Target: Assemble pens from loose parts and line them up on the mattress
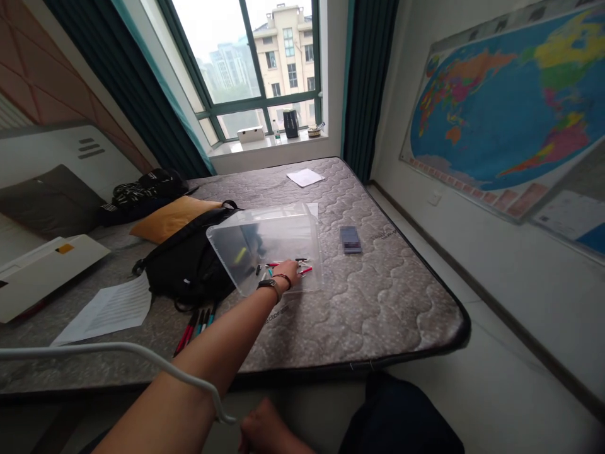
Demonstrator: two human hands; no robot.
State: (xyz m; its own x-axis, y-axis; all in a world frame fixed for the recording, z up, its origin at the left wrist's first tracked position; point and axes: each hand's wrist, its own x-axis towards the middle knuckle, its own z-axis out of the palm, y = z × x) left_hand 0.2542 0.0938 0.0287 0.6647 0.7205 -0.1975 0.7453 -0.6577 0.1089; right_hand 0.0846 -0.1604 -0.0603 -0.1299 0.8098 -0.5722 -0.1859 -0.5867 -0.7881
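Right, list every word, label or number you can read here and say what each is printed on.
None can be read with certainty.
Mattress edge print near the left hand: too blurred.
Mattress label by the dark card: too blurred.
Printed sheet beside the black bag: lines of text, too small.
World map on the wall: labels too small.
Paper near the window: no legible text.

Left hand (289, 275) is reaching into the clear bin (265, 243), whose tilted wall rises just behind the fingers, so no way fwd past it. Pens (288, 263) are scattered right under the hand. Black bag (189, 261) is pressed up against the bin on the hand's left, tight there. To the right it's bare mattress (378, 296), lots of room; only a small dark pad (350, 239) further out.
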